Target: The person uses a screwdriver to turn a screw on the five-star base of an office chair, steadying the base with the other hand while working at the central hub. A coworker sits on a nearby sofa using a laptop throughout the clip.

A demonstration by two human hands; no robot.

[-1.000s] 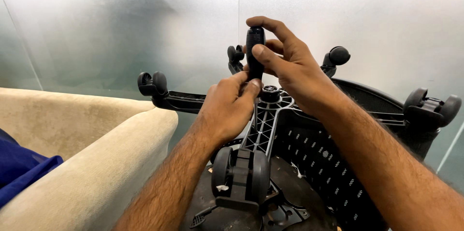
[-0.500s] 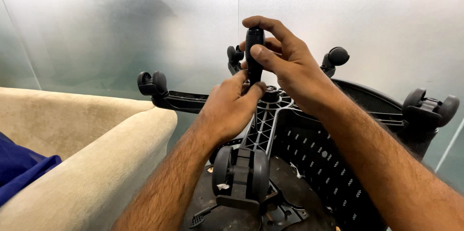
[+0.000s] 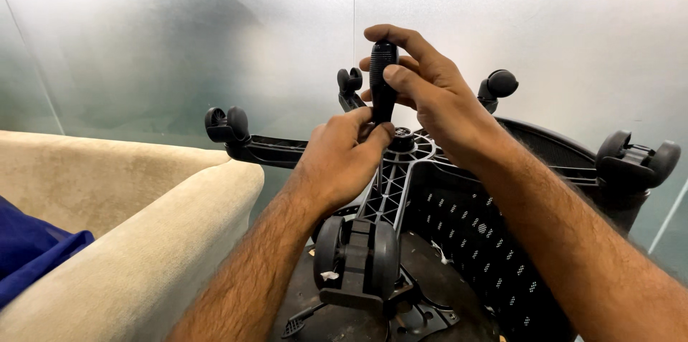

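Observation:
An office chair lies upturned, its black star base [image 3: 390, 177] with caster wheels pointing up at me. My right hand [image 3: 430, 95] is closed around a black ribbed tool handle [image 3: 383, 70] held upright over the hub [image 3: 403, 140] of the base. My left hand [image 3: 342, 156] pinches the lower end of that tool just above the hub, hiding its tip. The nearest caster [image 3: 356, 256] sits below my left wrist. The perforated black seat shell [image 3: 480, 234] lies under my right forearm.
A beige sofa arm [image 3: 143, 242] stands close on the left with blue cloth [image 3: 36, 249] on it. A frosted glass wall [image 3: 215, 27] is right behind the chair. Other casters stick out at the left [image 3: 226, 124], back [image 3: 498, 84] and right [image 3: 638, 159].
Both hands and the tool have stayed almost in place; the left fingers shifted slightly around the tool's lower end.

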